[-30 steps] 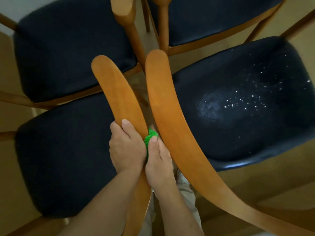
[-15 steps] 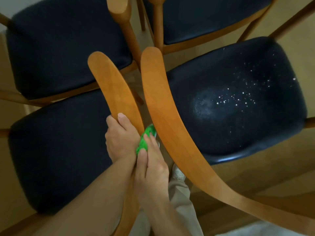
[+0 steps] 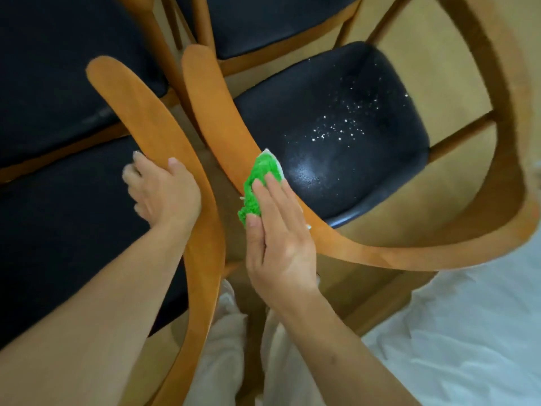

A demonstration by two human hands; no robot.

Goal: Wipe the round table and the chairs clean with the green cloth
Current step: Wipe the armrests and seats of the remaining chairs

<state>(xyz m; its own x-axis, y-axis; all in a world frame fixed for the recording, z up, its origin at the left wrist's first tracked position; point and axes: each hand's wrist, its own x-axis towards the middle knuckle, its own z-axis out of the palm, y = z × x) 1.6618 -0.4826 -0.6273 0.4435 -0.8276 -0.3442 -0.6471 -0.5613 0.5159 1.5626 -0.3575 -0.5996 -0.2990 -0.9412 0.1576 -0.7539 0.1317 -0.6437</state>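
Observation:
Two wooden chairs with dark seats stand side by side below me. My left hand [image 3: 162,191] grips the curved backrest [image 3: 164,142] of the left chair, fingers curled round its edge. My right hand [image 3: 278,230] presses the green cloth [image 3: 259,186] flat against the curved backrest [image 3: 222,118] of the right chair, fingers straight. White specks lie scattered on the right chair's dark seat [image 3: 336,127]. The round table is not in view.
Two more dark-seated chairs [image 3: 272,22] stand beyond, close to the near pair. White fabric [image 3: 468,332] lies at the lower right. The right chair's wooden frame [image 3: 503,142] curves round its seat. My light trousers [image 3: 222,347] show between the backrests.
My right hand has carried the green cloth out of the gap beside the left backrest onto the right chair's backrest. My left hand still holds the left backrest.

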